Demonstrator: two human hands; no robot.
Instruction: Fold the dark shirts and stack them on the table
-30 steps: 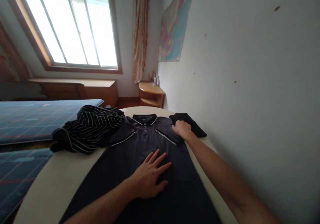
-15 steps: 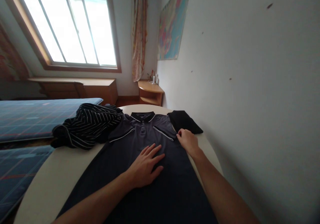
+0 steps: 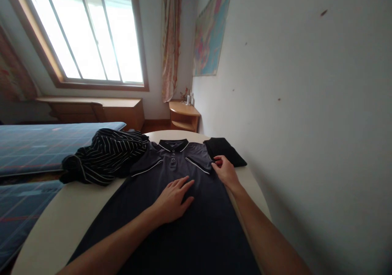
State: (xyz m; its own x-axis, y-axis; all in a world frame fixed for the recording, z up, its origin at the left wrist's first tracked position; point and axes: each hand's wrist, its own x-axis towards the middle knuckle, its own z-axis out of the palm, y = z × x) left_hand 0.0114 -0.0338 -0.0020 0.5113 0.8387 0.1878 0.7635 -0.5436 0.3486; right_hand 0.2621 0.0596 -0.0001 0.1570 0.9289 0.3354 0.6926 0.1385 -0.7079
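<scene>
Polo shirt [image 3: 202,211], one, lies flat, two sleeves [image 3: 200,157] showing, beneath two hands [image 3: 170,200].

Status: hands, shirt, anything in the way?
Left hand on shirt; right hand at its right edge. Shirt spread out. Striped garment at its left; black cloth near right hand.
</scene>
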